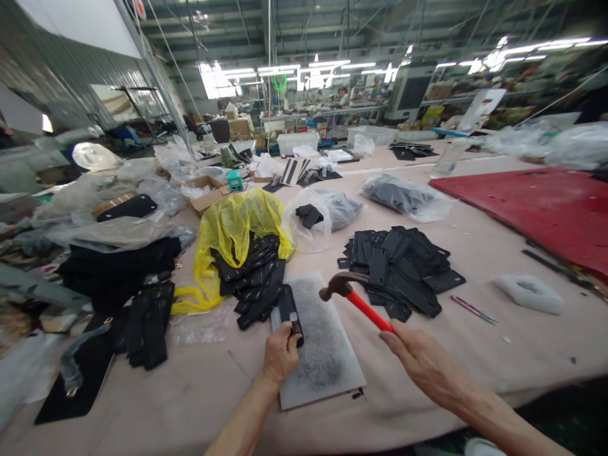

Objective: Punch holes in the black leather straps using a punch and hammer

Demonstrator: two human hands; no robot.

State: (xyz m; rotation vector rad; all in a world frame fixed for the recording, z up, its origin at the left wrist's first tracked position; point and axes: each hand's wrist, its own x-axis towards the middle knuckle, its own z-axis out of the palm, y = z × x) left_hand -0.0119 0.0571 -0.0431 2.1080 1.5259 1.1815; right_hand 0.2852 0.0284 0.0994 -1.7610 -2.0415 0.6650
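Observation:
My left hand (280, 356) is closed on a black strap piece (289, 310), pressing it onto a grey worn pad (327, 361) at the table's near edge. My right hand (418, 358) grips the red handle of a hammer (358, 299), whose dark head hangs raised above the pad, just right of the strap piece. A pile of black flat pieces (401, 269) lies beyond the hammer. More black straps (251, 278) spill from a yellow plastic bag (232, 231) left of the pad.
A red board (532, 206) covers the right of the table. Clear bags of black parts (403, 196) lie behind. Black fabric and straps (142, 316) pile at the left. A white lump (529, 292) and a thin pink tool (472, 309) rest at the right.

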